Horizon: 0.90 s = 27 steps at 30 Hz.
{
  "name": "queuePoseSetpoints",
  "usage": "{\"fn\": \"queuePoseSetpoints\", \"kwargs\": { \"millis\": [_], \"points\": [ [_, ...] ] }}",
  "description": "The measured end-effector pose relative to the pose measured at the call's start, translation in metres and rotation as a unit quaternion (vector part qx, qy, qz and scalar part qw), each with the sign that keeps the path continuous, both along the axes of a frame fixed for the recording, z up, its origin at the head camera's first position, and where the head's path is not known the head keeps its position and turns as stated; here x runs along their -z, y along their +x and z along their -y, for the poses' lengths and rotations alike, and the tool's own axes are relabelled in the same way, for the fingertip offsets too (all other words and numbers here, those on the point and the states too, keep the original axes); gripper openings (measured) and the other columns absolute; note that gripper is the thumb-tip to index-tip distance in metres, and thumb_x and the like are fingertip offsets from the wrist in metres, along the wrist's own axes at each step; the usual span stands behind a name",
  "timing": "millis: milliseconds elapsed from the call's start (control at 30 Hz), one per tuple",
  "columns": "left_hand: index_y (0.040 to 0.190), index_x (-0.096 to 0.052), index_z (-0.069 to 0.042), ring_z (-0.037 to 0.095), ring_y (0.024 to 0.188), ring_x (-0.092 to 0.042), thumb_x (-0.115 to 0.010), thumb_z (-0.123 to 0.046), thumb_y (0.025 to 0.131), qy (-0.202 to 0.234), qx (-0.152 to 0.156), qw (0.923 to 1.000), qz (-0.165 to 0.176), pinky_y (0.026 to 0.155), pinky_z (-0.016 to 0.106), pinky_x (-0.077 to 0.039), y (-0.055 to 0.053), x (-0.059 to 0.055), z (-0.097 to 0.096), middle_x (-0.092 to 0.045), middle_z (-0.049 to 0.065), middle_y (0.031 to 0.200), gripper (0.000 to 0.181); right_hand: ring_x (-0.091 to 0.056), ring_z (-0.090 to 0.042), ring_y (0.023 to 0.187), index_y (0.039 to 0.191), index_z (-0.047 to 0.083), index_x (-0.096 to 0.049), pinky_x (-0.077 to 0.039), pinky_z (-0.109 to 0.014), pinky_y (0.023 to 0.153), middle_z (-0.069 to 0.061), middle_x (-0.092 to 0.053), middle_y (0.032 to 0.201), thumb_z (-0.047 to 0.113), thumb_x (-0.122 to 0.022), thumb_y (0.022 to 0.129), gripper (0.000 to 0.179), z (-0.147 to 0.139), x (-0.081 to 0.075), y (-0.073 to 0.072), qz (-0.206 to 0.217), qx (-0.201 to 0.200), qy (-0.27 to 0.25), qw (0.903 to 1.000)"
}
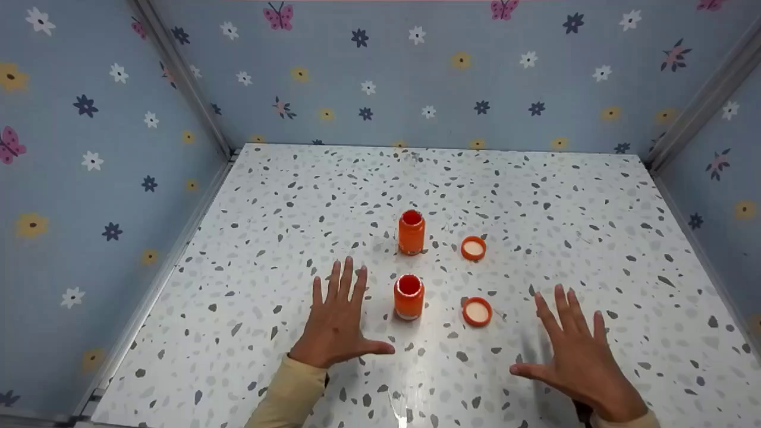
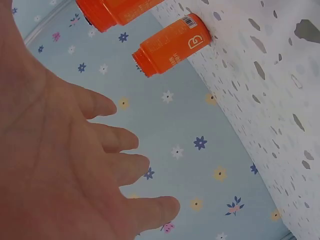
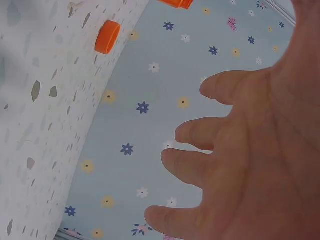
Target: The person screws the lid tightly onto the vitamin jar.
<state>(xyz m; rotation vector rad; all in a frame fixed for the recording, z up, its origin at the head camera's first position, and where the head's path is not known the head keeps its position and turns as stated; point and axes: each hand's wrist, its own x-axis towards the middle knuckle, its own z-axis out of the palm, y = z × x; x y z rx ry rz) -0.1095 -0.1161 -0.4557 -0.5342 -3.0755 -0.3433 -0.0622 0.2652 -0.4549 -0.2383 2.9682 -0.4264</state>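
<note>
Two orange bottles stand upright and uncapped on the speckled table: a near bottle [image 1: 408, 302] and a far bottle [image 1: 411, 236]. To their right lie two orange caps, the near cap [image 1: 477, 312] and the far cap [image 1: 473, 248], with pale inner faces up. My left hand [image 1: 334, 324] is spread with straight fingers just left of the near bottle, apart from it. Spread likewise, my right hand [image 1: 578, 356] is to the right of the near cap and holds nothing. In the left wrist view, the far bottle [image 2: 172, 45] shows a printed label and barcode.
The white speckled tabletop [image 1: 297, 196] is bounded by light blue panels with flowers and butterflies: a back panel [image 1: 392, 71], a left panel [image 1: 89, 196] and one at the right. Metal posts [image 1: 184, 77] stand at the corners.
</note>
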Motion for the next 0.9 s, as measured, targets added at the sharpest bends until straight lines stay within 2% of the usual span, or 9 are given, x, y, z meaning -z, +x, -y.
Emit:
{"fn": "queuePoseSetpoints", "kwargs": {
  "millis": [200, 467, 700, 900],
  "points": [
    [0.158, -0.02, -0.003, 0.04, 0.151, -0.005, -0.076, -0.08, 0.06, 0.013, -0.003, 0.9999, 0.005, 0.116, 0.065, -0.01, -0.003, 0.005, -0.003, -0.011, 0.022, 0.164, 0.136, -0.002, -0.051, 0.146, 0.159, 0.005, -0.019, -0.002, -0.077, 0.106, -0.029, -0.005, 0.162, 0.077, -0.072, 0.068, 0.127, 0.003, 0.006, -0.005, 0.006, -0.006, 0.003, 1.0],
    [0.157, -0.022, -0.001, 0.039, 0.15, -0.009, -0.076, -0.077, 0.064, 0.026, 0.004, 0.9996, 0.005, 0.116, 0.064, -0.011, -0.008, 0.008, -0.004, -0.016, 0.022, 0.163, 0.131, -0.007, -0.047, 0.148, 0.157, 0.003, -0.025, -0.004, -0.075, 0.108, -0.026, -0.011, 0.162, 0.073, -0.073, 0.071, 0.121, 0.009, 0.011, -0.015, -0.024, -0.016, -0.011, 0.9995],
    [0.158, -0.019, -0.002, 0.038, 0.151, -0.009, -0.074, -0.076, 0.068, 0.041, 0.024, 0.9983, 0.034, 0.117, 0.063, -0.012, -0.011, 0.016, -0.008, -0.016, 0.021, 0.163, 0.128, -0.01, -0.047, 0.147, 0.156, 0.003, -0.028, -0.006, -0.075, 0.108, -0.027, -0.016, 0.161, 0.074, -0.07, 0.073, 0.117, 0.013, 0.016, -0.021, -0.036, -0.026, -0.013, 0.9989],
    [0.158, -0.016, -0.002, 0.037, 0.151, -0.011, -0.073, -0.07, 0.074, 0.077, 0.034, 0.9952, 0.049, 0.118, 0.06, -0.013, -0.014, 0.021, -0.012, -0.017, 0.019, 0.163, 0.122, -0.018, -0.047, 0.145, 0.153, 0.002, -0.034, -0.012, -0.074, 0.108, -0.027, -0.027, 0.158, 0.06, -0.075, 0.079, 0.103, 0.022, 0.02, -0.029, -0.058, -0.04, -0.004, 0.9975]
  ]
}}
